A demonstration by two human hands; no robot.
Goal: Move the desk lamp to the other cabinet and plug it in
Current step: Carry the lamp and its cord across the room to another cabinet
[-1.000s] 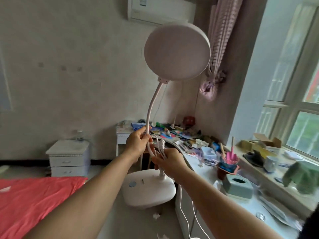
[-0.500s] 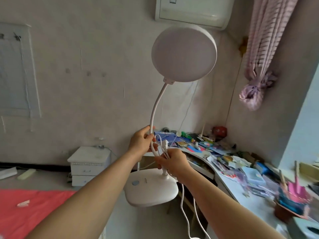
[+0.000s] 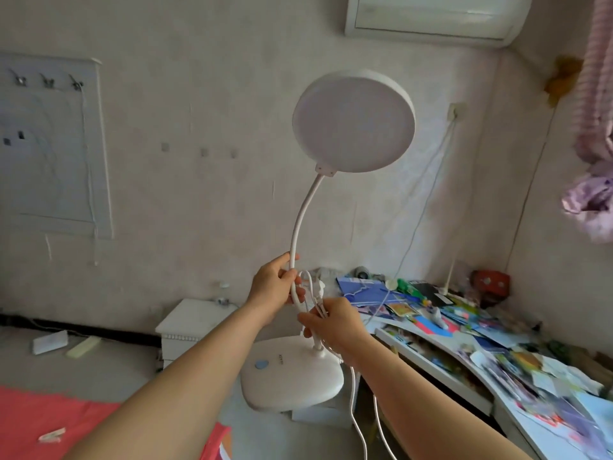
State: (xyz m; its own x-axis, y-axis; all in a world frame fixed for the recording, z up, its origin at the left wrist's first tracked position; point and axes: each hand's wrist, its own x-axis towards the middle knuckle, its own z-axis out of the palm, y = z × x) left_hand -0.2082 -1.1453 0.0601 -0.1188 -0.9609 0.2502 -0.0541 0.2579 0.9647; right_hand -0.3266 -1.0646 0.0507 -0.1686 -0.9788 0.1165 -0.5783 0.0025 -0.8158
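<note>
I hold a white desk lamp [image 3: 353, 126] in the air, upright, with its round head up and its flat base [image 3: 292, 380] hanging below my hands. My left hand [image 3: 277, 288] is shut around the bendy neck. My right hand [image 3: 331, 323] grips the bunched white cord [image 3: 355, 403] with its plug close to the neck; loose loops of cord hang down under my wrist. A small white bedside cabinet [image 3: 192, 322] stands against the wall beyond the lamp, to the left of it.
A cluttered curved white desk [image 3: 481, 366] covered in papers and books fills the right side. A red bed cover [image 3: 49, 423] lies at the lower left. An air conditioner [image 3: 434, 14] hangs high on the wall, a pink curtain [image 3: 597, 94] at the far right.
The view has swung left, away from the window, so the desk slid right and the white cabinet came nearer the middle. Both hands keep their grip on lamp and cord.
</note>
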